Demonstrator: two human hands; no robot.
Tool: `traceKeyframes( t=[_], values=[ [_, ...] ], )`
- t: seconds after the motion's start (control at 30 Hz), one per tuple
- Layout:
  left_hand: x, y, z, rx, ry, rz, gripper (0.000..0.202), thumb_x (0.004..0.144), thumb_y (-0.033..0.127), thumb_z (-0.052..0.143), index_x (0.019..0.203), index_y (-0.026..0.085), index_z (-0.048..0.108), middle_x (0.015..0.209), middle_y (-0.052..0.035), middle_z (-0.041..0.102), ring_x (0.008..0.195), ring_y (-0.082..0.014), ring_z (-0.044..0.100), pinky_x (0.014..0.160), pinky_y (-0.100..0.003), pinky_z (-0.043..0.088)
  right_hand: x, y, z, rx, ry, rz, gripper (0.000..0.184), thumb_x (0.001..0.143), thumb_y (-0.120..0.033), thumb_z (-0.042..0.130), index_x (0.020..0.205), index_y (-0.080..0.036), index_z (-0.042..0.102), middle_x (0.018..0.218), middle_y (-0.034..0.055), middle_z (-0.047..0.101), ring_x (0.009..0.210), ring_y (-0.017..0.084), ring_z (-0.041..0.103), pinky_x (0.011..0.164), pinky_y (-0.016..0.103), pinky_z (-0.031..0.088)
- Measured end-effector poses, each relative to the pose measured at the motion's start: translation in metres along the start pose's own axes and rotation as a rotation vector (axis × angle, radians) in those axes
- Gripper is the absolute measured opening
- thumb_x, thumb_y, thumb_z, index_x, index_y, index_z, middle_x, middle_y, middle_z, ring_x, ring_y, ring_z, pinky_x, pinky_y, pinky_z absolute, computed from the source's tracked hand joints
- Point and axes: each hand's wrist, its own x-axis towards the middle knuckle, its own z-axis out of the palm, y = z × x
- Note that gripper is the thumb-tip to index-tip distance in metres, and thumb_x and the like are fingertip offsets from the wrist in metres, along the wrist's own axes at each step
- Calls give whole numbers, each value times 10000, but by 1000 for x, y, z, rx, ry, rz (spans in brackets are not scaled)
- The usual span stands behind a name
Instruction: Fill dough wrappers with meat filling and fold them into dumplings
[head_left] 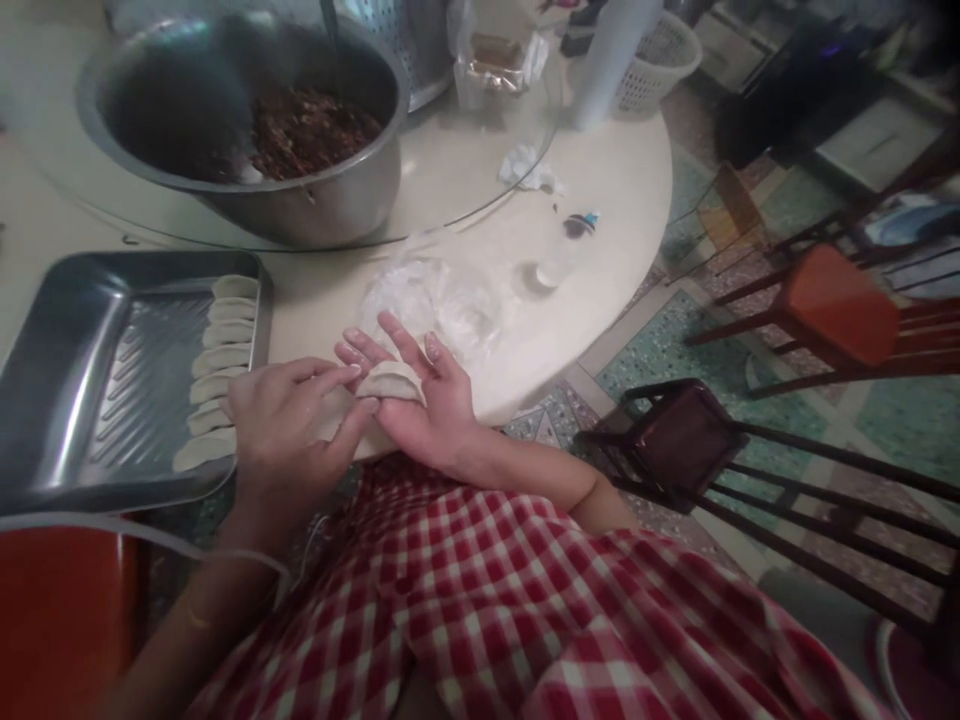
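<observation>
A folded pale dumpling [391, 381] lies across the palm and fingers of my right hand [420, 395], which is palm up at the round table's near edge. My left hand [289, 420] reaches in from the left and pinches the dumpling's left end between thumb and forefinger. To the left, a metal tray [90, 400] carries a row of several finished dumplings [217, 370] along its right side. A big steel bowl [300, 200] with dark minced filling [311, 130] stands at the back of the table.
A crumpled clear plastic bag [435, 300] lies just beyond my hands, with a small bottle [562, 255] and a tissue [529, 170] farther right. A white basket [660, 55] stands at the far edge. Dark wooden chairs [690, 440] and an orange stool [840, 300] stand on the tiled floor.
</observation>
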Motion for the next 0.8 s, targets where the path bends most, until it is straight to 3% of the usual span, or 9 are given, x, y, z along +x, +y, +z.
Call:
traceKeyframes(
  t=[0.13, 0.33, 0.5, 0.7, 0.8],
  values=[
    [-9, 3, 5, 6, 64, -83, 153, 864, 288, 719, 996, 258, 648, 963, -49, 690, 913, -245, 639, 875, -447, 462, 0, 2, 0, -13, 8, -30, 421, 973, -381, 287, 1256, -212, 548, 1062, 60, 725, 1012, 193, 703, 1116, 483, 421],
    [-13, 4, 11, -49, 21, -144, 28, 906, 260, 667, 921, 249, 646, 956, -40, 696, 913, -217, 657, 864, -436, 478, 1, 3, -1, -50, 3, -42, 423, 976, -410, 280, 1272, -246, 533, 1112, 54, 710, 1058, 188, 685, 1101, 441, 409],
    [-10, 6, 13, -114, 51, -127, 65, 923, 215, 641, 871, 245, 616, 878, -15, 708, 841, -199, 660, 809, -416, 479, 2, 6, -2, -46, 17, -49, 414, 963, -395, 293, 1243, -244, 558, 1098, 51, 716, 1042, 183, 692, 1104, 425, 409],
    [-12, 2, 9, -87, 69, -143, 62, 912, 278, 676, 948, 236, 647, 881, -34, 703, 872, -218, 660, 823, -415, 475, 2, 6, -2, -47, 25, -65, 399, 949, -387, 323, 1225, -236, 568, 1102, 59, 715, 1071, 194, 684, 1108, 452, 415],
    [-10, 1, 8, -44, 34, -80, 13, 922, 235, 649, 922, 237, 636, 860, -17, 710, 860, -211, 663, 812, -412, 449, 3, 8, -4, -64, 20, -57, 388, 949, -392, 338, 1228, -245, 564, 1135, 64, 711, 1112, 195, 677, 1123, 446, 408]
  ],
)
